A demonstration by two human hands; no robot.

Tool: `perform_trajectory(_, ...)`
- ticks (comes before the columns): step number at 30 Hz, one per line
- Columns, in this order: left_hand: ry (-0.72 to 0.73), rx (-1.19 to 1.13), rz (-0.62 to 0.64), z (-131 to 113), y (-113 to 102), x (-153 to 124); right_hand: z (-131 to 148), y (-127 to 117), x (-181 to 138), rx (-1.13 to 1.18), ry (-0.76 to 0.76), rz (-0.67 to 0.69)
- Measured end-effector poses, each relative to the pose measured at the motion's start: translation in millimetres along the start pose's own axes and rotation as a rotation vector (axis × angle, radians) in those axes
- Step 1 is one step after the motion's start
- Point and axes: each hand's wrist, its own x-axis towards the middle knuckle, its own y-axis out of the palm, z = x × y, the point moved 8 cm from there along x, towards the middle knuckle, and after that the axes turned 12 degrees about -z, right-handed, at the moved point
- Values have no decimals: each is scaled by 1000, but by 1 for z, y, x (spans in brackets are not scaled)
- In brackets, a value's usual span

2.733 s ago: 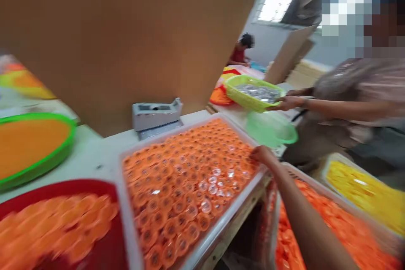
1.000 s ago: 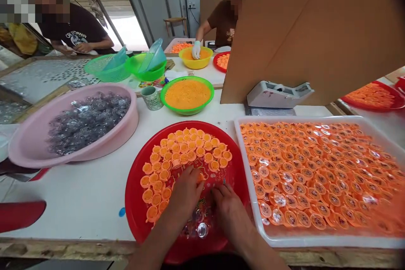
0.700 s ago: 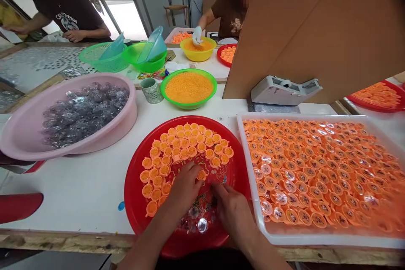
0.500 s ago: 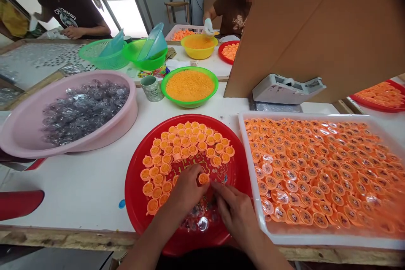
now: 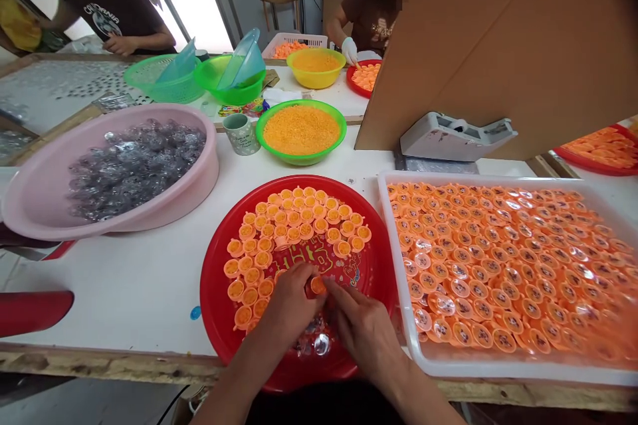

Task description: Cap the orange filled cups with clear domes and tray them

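The left hand (image 5: 292,302) pinches a small orange cup (image 5: 318,285) between thumb and bent fingers, just below the centre of the frame. The right hand (image 5: 369,329) comes in from the lower right, its index finger reaching to the cup's edge and the other fingers curled under; whether it grips anything itself I cannot tell. Whether the cup is covered is too small to judge. For good work here, I would keep the cup mouth up and level, steady it by its sides without squeezing, and let the right fingertip press evenly around the rim.

Both hands work low over the round red tray (image 5: 212,292), a sensible place, since anything dropped should land inside. Clear plastic pieces (image 5: 321,344) lie beneath the wrists, within easy reach; filled orange cups (image 5: 293,216) crowd the tray's far and left parts, so the elbows and left forearm are best kept from brushing them. At the right of the frame, a white tray (image 5: 498,370) of lidded orange cups (image 5: 478,289) stands on the desk (image 5: 134,292).
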Motion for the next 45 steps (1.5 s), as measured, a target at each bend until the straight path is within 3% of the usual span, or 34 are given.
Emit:
perform_trajectory(5,-15,-162,-74,5,-5,-4,-27,-9,-11,268,296,-144)
perform_trajectory(10,-63,-431,-117,6,-2,-5,-46,-10,-12,545,465,-234)
perform_trajectory(12,-167,-552,-60,7,4,-6,-53,-5,-12,701,574,-228)
perform_trajectory(16,-543,-886,66,16,18,-14,-60,4,-14,875,699,-199)
perform_trajectory(19,-658,-1048,57,18,17,-17,-60,12,-17,952,745,-160)
perform_trajectory(23,-644,-968,100,19,20,-20,-60,16,-18,998,797,-184)
perform_trajectory(26,-624,-956,135,16,24,-21,-58,14,-14,1002,756,-209)
perform_trajectory(35,-635,-900,-6,30,4,-13,-58,13,-14,866,770,-149)
perform_trajectory(39,-625,-919,37,25,8,-14,-52,6,-9,790,671,-145)
perform_trajectory(45,-563,-933,127,8,17,-18,-49,8,-9,989,737,-172)
